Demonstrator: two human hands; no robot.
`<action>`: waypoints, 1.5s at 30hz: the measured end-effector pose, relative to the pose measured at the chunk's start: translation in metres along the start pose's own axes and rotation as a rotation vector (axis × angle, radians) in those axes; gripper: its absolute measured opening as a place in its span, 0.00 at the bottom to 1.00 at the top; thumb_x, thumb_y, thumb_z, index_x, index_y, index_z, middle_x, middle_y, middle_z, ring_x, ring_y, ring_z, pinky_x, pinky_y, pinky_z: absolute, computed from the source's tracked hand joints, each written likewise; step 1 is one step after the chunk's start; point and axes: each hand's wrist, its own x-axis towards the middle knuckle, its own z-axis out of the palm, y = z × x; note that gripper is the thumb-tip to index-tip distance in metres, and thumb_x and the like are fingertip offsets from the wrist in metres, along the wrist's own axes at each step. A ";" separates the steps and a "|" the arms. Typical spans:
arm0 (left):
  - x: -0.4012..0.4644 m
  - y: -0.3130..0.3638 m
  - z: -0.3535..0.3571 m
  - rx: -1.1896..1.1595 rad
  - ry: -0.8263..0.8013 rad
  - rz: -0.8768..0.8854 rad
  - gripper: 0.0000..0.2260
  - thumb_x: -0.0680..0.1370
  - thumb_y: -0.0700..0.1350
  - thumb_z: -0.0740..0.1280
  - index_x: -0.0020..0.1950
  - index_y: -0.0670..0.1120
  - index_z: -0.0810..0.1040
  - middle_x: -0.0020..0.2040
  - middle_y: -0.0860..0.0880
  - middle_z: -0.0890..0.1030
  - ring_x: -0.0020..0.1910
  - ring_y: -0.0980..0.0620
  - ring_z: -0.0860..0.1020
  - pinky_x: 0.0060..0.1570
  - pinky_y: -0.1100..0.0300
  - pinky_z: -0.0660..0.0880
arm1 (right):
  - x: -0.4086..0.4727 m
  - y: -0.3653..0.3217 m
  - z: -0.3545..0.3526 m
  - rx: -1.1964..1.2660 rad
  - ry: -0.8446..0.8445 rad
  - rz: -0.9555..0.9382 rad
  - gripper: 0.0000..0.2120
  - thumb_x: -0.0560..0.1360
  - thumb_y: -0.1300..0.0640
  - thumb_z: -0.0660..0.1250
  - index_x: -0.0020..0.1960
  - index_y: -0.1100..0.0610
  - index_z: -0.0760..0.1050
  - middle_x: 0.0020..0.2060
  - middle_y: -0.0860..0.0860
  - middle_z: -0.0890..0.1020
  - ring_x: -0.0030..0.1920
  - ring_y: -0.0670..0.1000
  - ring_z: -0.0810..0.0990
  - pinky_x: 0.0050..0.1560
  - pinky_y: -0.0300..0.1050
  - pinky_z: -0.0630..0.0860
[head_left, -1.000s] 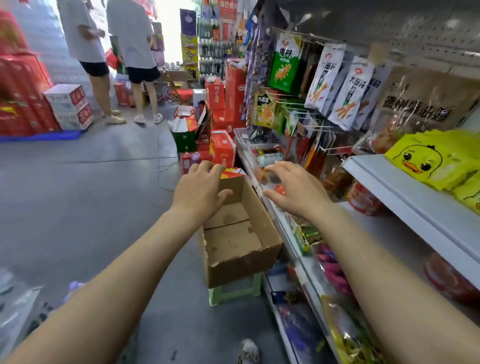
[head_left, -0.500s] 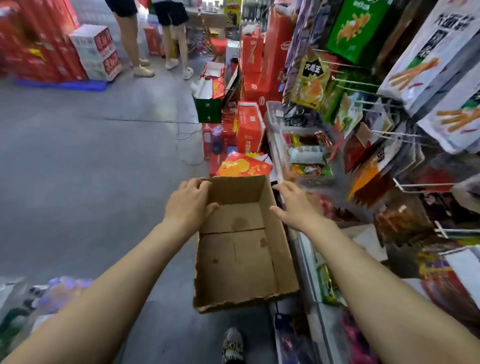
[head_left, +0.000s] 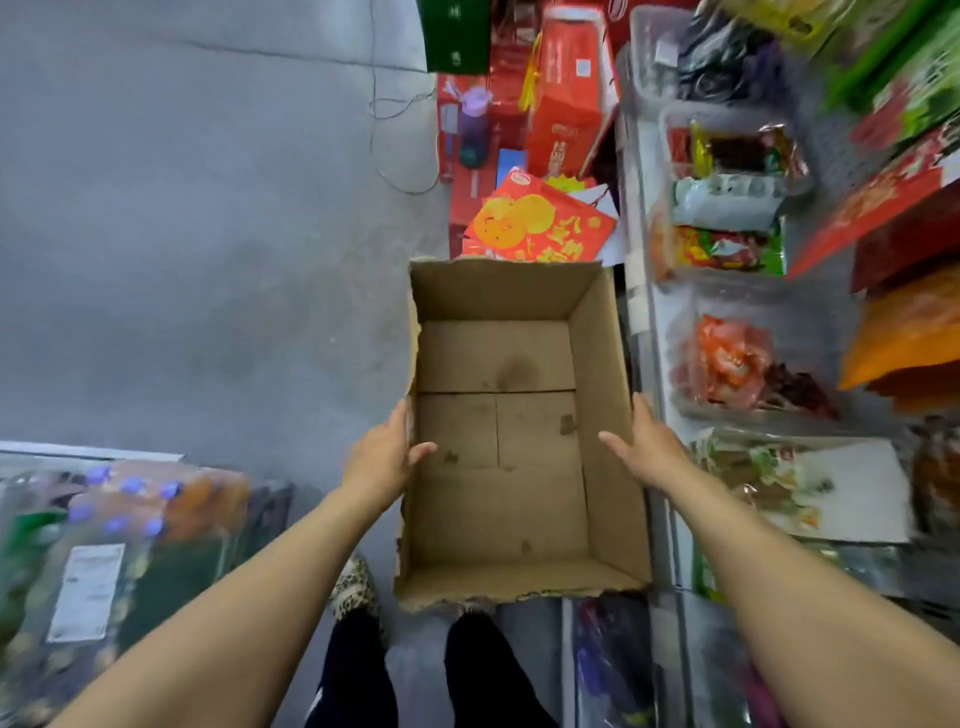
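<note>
An empty brown cardboard box (head_left: 498, 499) with torn rims sits open in front of me, beside the shelf. My left hand (head_left: 382, 460) grips its left wall near the middle, thumb inside and fingers outside. My right hand (head_left: 647, 449) holds the right wall the same way, thumb over the rim into the box. What the box stands on is hidden.
To the right is a white shelf with clear bins of snack packets (head_left: 748, 358). Past the box lie a red bag printed with oranges (head_left: 540, 223) and red cartons (head_left: 566, 98). Shrink-wrapped bottles (head_left: 119, 530) stand at the left on the grey concrete floor (head_left: 208, 234).
My view has tilted down onto the box. Both hands slid from its far corners back along the side walls and now clasp them with thumbs inside.
</note>
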 end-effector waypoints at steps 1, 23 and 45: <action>0.006 -0.002 0.007 -0.006 -0.010 -0.007 0.34 0.80 0.58 0.61 0.79 0.47 0.50 0.63 0.40 0.77 0.58 0.40 0.77 0.55 0.48 0.75 | 0.004 0.003 0.005 0.022 0.006 0.021 0.42 0.79 0.42 0.63 0.80 0.57 0.43 0.77 0.58 0.59 0.74 0.59 0.64 0.70 0.51 0.65; 0.017 -0.132 -0.041 -0.144 0.155 -0.168 0.24 0.81 0.49 0.62 0.76 0.60 0.60 0.51 0.41 0.82 0.48 0.39 0.79 0.46 0.48 0.77 | -0.008 -0.099 0.056 0.189 0.090 0.140 0.12 0.79 0.46 0.64 0.47 0.53 0.79 0.41 0.52 0.83 0.45 0.55 0.81 0.49 0.53 0.79; 0.061 -0.272 -0.282 -0.490 0.608 -0.333 0.18 0.75 0.57 0.70 0.61 0.51 0.81 0.56 0.51 0.84 0.60 0.44 0.77 0.53 0.53 0.74 | 0.043 -0.409 0.004 0.177 0.158 -0.132 0.15 0.77 0.44 0.66 0.49 0.56 0.81 0.47 0.55 0.84 0.50 0.60 0.81 0.48 0.48 0.76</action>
